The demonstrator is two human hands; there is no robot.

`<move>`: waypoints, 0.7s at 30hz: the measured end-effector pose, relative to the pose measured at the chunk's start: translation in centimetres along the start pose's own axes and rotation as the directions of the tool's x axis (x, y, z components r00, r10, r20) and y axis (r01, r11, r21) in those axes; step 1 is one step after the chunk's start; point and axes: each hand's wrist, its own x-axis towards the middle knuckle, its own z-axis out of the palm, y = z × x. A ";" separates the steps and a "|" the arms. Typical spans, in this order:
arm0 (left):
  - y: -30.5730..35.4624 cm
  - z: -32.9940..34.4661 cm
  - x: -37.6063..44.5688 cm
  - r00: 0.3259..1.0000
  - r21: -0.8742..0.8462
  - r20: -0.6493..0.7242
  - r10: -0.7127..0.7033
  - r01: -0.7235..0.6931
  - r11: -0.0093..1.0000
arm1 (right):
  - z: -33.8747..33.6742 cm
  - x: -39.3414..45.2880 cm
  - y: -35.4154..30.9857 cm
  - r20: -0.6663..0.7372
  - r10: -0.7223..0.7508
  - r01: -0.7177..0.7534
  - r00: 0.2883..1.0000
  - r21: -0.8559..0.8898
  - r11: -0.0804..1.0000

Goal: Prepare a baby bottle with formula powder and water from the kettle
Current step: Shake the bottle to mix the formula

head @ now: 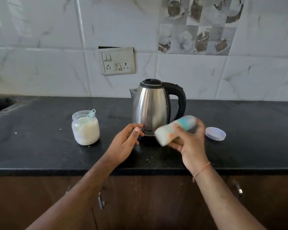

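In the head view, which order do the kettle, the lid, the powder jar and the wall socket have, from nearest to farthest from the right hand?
From the right hand:
1. Lid, on the counter just to its right.
2. Kettle, just behind and to its left; too close to the lid to rank surely.
3. Powder jar, far left.
4. Wall socket, up on the wall.

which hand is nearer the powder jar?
Left. The left hand hovers open just right of the powder jar, in front of the kettle. The right hand is farther right, holding the bottle.

Home kitchen: black counter [40, 146], tiled wall [189, 72], steel kettle [151, 107], sink [0, 103].
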 end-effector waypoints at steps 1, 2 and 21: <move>0.1 0.0 0.0 1.000 -0.002 0.000 -0.002 0.002 1.000 | 0.0 -0.3 0.2 0.068 0.027 -0.022 0.997 -0.080 0.997; 0.2 0.0 0.0 1.000 -0.006 0.000 0.002 -0.002 1.000 | 0.1 -0.3 0.2 0.047 0.029 -0.025 0.998 -0.092 0.995; 0.4 0.1 0.1 1.000 -0.031 -0.025 0.006 -0.006 0.999 | -1.0 1.1 -0.5 -0.209 -0.012 0.061 0.978 0.227 0.972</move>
